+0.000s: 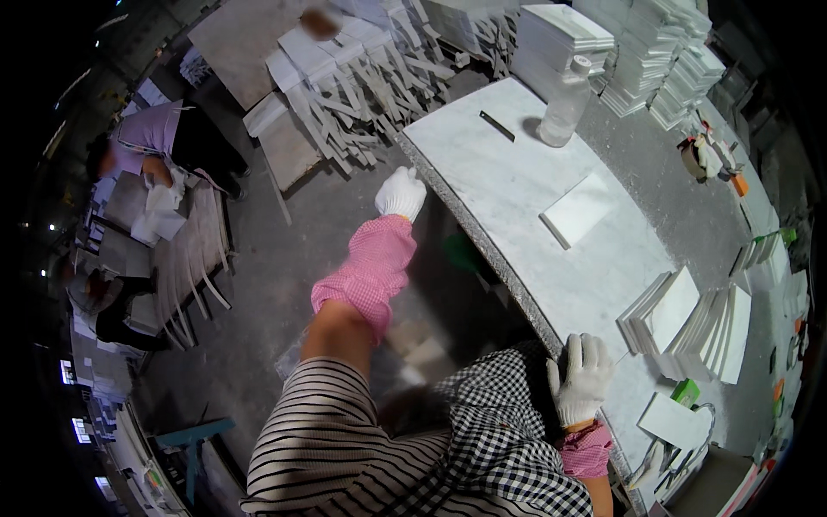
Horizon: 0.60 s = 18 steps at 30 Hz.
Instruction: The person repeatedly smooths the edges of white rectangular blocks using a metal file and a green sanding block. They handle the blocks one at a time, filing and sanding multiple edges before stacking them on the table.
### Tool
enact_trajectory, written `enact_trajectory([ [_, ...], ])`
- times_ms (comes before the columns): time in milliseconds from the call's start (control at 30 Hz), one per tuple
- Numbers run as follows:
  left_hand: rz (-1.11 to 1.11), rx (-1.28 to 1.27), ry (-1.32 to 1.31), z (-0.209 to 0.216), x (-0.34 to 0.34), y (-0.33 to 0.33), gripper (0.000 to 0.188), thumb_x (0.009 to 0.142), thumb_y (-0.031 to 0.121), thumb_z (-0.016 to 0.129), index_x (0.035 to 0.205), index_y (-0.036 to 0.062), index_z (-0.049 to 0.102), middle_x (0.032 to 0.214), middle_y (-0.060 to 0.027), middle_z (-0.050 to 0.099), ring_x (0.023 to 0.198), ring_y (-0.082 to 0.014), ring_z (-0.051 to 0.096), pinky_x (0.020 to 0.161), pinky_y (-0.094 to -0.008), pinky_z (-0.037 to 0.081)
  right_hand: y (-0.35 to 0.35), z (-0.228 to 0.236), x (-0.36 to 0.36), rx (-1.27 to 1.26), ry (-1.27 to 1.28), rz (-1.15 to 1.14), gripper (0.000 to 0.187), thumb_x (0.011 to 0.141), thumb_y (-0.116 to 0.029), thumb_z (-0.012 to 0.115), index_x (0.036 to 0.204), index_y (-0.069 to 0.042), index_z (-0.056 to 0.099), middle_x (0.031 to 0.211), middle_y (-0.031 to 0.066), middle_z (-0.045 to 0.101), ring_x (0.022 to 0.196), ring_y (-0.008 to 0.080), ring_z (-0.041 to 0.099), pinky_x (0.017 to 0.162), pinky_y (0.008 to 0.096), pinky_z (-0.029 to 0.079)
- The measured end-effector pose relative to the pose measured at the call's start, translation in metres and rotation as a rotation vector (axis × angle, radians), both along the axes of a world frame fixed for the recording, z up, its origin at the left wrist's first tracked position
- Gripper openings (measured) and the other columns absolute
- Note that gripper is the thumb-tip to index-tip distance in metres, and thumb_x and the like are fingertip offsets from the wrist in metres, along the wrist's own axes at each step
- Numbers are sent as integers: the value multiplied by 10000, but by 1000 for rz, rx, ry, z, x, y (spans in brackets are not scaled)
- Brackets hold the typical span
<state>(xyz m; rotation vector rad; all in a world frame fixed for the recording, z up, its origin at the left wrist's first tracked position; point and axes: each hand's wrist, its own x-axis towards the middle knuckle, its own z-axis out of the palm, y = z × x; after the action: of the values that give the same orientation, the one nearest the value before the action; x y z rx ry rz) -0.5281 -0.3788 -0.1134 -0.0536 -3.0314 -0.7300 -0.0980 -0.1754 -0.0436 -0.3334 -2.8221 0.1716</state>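
My left hand, in a white work glove with a pink checked sleeve cover, is held out over the floor, left of the table's edge. Its fingers are curled into a fist, and nothing sticks out of it. My right hand, gloved in white too, lies on the near edge of a pale marble-topped table, fingers stretched out and holding nothing. Closest to it are thin white tiles leaning in a row. A single white tile lies flat farther up the table, below a clear plastic bottle and a short dark strip.
Tall tile stacks stand at the far right. Loose white strips hang from a pile beyond the table. At left, a person in a purple top bends over a workbench; another person is nearer. Tools lie at right.
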Motion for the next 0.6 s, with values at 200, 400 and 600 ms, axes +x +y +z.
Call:
enact_trajectory([
  [200, -70, -68, -196, -58, 49, -27, 415, 956, 320, 536, 1242, 60, 685, 1199, -273, 696, 1179, -437, 647, 988, -536, 514, 1, 4, -1, 12, 13, -3, 547, 798, -289, 790, 1250, -49, 596, 1187, 141, 614, 1130, 354, 580, 872, 472, 477],
  [400, 55, 239, 86, -62, 29, -19, 400, 901, 370, 661, 1124, 39, 638, 1055, -256, 722, 1050, -462, 676, 894, -524, 526, 2, -1, 0, 19, 13, 6, 560, 791, -277, 789, 1264, -49, 593, 1210, 142, 605, 1135, 348, 578, 883, 478, 480],
  [600, 1, 104, 56, -22, -1, -5, 296, 930, 330, 600, 1060, 67, 644, 1041, -223, 730, 1025, -439, 690, 857, -519, 529, -2, -1, 0, 28, 9, 4, 579, 781, -287, 796, 1269, -47, 597, 1217, 140, 603, 1146, 359, 575, 886, 487, 475],
])
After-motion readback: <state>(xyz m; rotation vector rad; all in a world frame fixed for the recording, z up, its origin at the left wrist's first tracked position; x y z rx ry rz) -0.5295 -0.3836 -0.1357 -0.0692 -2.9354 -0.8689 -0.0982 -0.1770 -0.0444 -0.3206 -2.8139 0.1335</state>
